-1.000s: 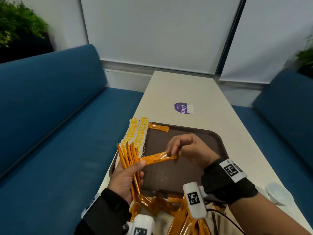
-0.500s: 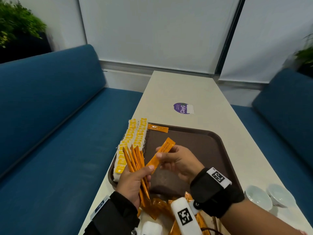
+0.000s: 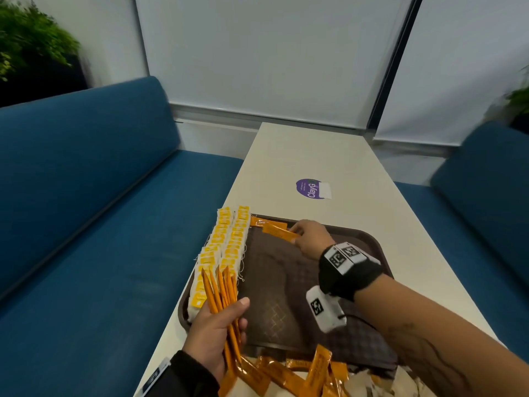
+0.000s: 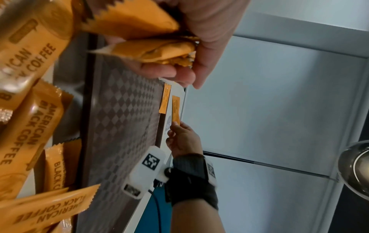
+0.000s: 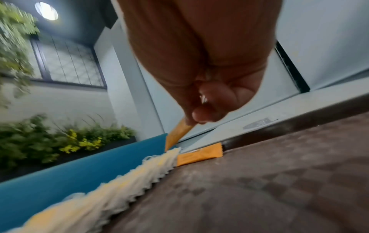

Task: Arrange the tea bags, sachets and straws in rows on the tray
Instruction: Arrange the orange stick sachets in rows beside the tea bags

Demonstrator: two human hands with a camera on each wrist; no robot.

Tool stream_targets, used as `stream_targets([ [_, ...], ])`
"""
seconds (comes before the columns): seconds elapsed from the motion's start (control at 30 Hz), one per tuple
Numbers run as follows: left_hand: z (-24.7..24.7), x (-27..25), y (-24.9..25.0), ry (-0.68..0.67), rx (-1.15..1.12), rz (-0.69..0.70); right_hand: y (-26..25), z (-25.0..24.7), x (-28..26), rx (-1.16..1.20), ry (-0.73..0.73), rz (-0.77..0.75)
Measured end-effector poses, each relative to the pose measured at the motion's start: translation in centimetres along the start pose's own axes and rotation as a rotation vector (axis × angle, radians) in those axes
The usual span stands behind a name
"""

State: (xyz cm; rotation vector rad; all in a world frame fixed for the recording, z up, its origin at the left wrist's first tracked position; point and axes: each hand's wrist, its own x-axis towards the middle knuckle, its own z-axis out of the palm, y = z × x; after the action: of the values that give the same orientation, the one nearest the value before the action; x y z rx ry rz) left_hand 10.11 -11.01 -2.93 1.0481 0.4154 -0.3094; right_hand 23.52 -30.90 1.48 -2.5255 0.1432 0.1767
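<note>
While the left hand grips the spare sachets, the coffee sachet pinched in the right hand's fingertips is best laid flat, parallel and just beside the placed sachet beyond them.

The left hand fills the top of the left wrist view, its fingers curled round a bunch of orange sachets. Loose sachets printed AMERICAN BLACK COFFEE crowd the left edge, beside the brown tray with its diamond pattern. At the tray's far end one sachet lies flat. Just beside it, the right hand pinches another sachet by its end. A metal bowl shows at the right edge.
</note>
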Motion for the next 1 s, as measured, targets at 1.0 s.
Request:
stream_targets([
  [1.0, -2.6, 1.5, -0.8, 0.096, 0.060, 0.010, -1.0, 3.1, 9.5, -0.159, 0.072, 0.272],
])
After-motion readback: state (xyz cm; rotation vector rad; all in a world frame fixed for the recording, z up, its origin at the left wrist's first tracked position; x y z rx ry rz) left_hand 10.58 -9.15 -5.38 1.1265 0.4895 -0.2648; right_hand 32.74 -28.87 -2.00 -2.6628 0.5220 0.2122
